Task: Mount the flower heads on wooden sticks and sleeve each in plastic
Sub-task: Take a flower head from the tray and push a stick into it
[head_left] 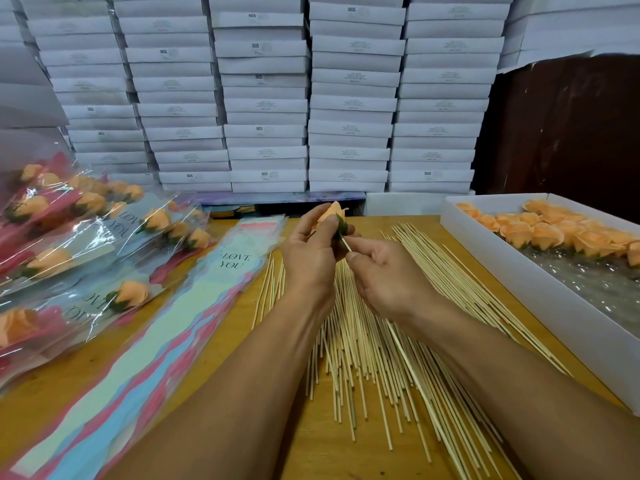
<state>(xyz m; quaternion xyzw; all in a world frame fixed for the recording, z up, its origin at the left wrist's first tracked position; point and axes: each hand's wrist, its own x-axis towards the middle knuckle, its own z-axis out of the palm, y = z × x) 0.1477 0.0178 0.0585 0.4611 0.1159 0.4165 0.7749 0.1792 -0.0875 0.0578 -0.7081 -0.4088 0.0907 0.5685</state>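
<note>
Packing workshop: stacked white boxes point(263, 98), heaped wooden sticks point(381, 341).

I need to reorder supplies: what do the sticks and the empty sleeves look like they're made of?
The sticks look like pale bare wood or bamboo: matte, straw-coloured, thin and straight. The empty sleeves seem to be clear glossy plastic film over pastel printed panels, given the sheen and the see-through edges.

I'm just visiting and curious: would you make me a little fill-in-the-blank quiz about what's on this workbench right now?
1. The left hand holds an orange flower head, while the right hand pushes a wooden ____ into its base.
2. Loose flower heads wait in the white ____ at the right.
3. The printed sleeves read "LOVE ____".
4. Finished flowers lie on the person's ____ side.

Missing words: stick; box; YOU; left
</note>
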